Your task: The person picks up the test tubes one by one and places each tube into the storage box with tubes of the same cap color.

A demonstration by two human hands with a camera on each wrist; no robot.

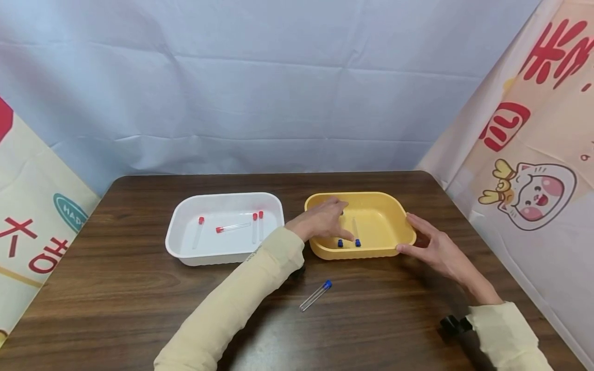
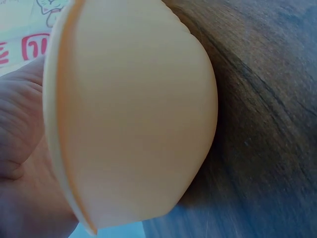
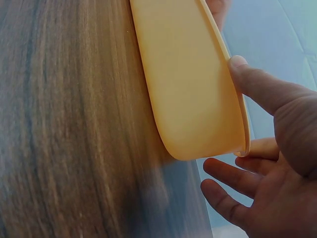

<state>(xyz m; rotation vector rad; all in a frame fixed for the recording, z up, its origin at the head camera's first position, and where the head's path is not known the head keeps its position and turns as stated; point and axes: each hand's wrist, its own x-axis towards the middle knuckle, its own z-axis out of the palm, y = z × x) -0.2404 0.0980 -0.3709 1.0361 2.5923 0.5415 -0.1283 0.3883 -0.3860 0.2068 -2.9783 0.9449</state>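
In the head view, my left hand [image 1: 325,219] reaches over the left part of the yellow tray [image 1: 378,251], fingers spread, with nothing seen in its grasp. Partly behind that hand, blue-capped test tubes [image 1: 357,234] lie in the tray. The left wrist view shows the yellow tray's outer wall [image 2: 133,114] with the left palm [image 2: 25,148] beyond its rim. At the tray's right end my right hand [image 1: 438,252] touches the rim with thumb and fingertips. The right wrist view has its thumb [image 3: 260,84] on the rim and its other fingers loosely extended.
A white tray [image 1: 204,260] with several red-capped test tubes [image 1: 234,226] stands left of the yellow one. On the brown table [image 1: 139,299], in front of the trays, lies a blue-capped test tube [image 1: 315,296]. A pale cloth [image 1: 278,103] hangs behind the table.
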